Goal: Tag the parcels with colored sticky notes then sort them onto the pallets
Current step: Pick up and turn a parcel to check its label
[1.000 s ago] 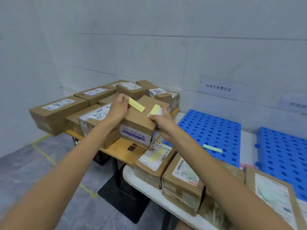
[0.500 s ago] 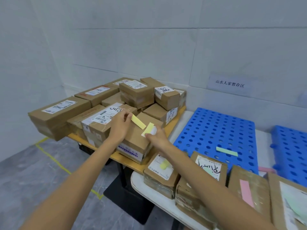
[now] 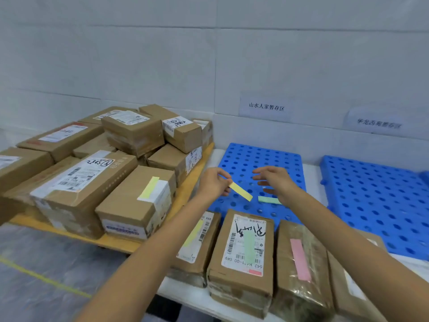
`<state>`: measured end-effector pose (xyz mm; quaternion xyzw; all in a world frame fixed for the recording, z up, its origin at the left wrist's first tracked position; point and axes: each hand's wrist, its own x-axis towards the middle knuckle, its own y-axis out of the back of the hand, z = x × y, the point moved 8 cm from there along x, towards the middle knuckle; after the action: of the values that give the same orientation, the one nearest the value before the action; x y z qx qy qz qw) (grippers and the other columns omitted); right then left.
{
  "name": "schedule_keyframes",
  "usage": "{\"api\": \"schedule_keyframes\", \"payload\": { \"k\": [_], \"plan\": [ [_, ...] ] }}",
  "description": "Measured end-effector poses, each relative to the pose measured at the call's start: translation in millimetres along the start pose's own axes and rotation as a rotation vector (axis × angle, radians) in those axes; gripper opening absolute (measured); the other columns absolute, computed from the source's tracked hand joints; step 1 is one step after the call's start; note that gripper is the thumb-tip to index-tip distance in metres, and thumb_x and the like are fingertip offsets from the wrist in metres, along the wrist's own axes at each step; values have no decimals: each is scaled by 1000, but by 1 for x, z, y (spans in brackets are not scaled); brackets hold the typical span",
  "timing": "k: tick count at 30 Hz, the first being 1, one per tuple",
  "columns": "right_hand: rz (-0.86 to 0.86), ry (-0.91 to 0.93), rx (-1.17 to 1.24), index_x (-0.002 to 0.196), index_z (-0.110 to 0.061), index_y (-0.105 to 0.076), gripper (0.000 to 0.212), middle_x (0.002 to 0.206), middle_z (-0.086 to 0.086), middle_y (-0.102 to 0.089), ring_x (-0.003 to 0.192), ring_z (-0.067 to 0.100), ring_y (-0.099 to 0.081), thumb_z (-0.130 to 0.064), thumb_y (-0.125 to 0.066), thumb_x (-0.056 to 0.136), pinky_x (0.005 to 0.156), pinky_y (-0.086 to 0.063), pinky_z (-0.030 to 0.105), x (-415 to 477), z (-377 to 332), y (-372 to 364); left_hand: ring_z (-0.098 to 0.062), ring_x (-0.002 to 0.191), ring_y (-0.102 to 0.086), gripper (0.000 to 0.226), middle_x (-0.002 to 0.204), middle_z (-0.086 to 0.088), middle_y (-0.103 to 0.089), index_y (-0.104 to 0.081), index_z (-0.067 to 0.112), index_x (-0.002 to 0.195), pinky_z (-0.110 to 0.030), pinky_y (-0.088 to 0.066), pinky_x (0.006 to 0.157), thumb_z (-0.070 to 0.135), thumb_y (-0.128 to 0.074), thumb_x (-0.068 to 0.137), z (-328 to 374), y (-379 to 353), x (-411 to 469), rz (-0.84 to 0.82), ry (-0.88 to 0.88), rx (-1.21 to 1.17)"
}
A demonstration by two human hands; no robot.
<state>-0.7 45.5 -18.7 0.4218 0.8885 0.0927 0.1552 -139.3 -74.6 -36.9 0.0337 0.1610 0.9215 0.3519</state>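
Tagging is the step in hand, as we judge it. Our left hand [image 3: 214,183] pinches one end of a narrow yellow paper sticky note [image 3: 240,191] between thumb and fingertips, and the free end of the note points toward our right hand [image 3: 275,182]. Both hands are above the near blue perforated plastic pallet [image 3: 255,156].

The right hand holds nothing. Its fingers are spread and loosely bent, with a gap between them and the yellow note. Beside its wrist a pale green sticky note [image 3: 267,200] lies on the pallet; we cannot tell whether the hand touches it.

A brown cardboard parcel [image 3: 130,205] at the front of the wooden surface [image 3: 111,241] carries a pale yellow strip on its top. Three brown parcels of the near row [image 3: 239,284] on the white surface [image 3: 312,173] carry yellow, green and pink strips.

The next move, we think, calls for choosing a parcel that has no tag, laying the yellow note flat on its top and pressing it down. No parcel lies on the pallets, so the sorting is not yet begun.
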Motion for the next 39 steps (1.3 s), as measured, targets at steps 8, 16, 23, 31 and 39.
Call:
{"api": "schedule_keyframes", "payload": {
  "k": [8,16,23,31,39],
  "plan": [
    [47,10,-37,100,-10,-63,22,117,14,-62,94,23,-55,-10,-41,101,79,-44,38,5,15,-12,-23,97,-62,20,120,-5,-60,-63,11,113,-28,-47,74,17,-52,97,16,-14,-7,-14,-408,671],
    [-189,314,69,87,-22,-67,28,99,3,-66,99,19,-61,-6,-45,95,89,-49,29,-43,-87,-140,-18,102,-56,22,108,-3,-65,-65,13,109,-33,-47,86,18,-51,93,50,166,-44,478,-520,659],
    [-552,63,279,126,-2,-52,32,91,2,-55,99,18,-54,-3,-41,96,104,-39,33,-93,-112,-293,-39,122,-46,53,131,-23,-53,-49,2,128,-46,-39,101,43,-49,94,-72,326,-66,578,218,894],
    [-576,14,186,136,-14,-41,45,130,14,-53,108,31,-58,-10,-47,92,94,-50,45,-128,-97,-359,-33,126,-44,77,135,-17,-50,-48,7,132,-48,-39,103,60,-60,78,-90,343,-98,637,101,501],
    [-560,78,286,135,-14,-43,40,133,11,-52,104,23,-56,-3,-39,97,73,-49,25,-141,-121,-327,-20,104,-52,48,121,-9,-54,-51,12,127,-32,-45,84,20,-71,84,-47,354,-153,800,-80,212]
  ]
}}
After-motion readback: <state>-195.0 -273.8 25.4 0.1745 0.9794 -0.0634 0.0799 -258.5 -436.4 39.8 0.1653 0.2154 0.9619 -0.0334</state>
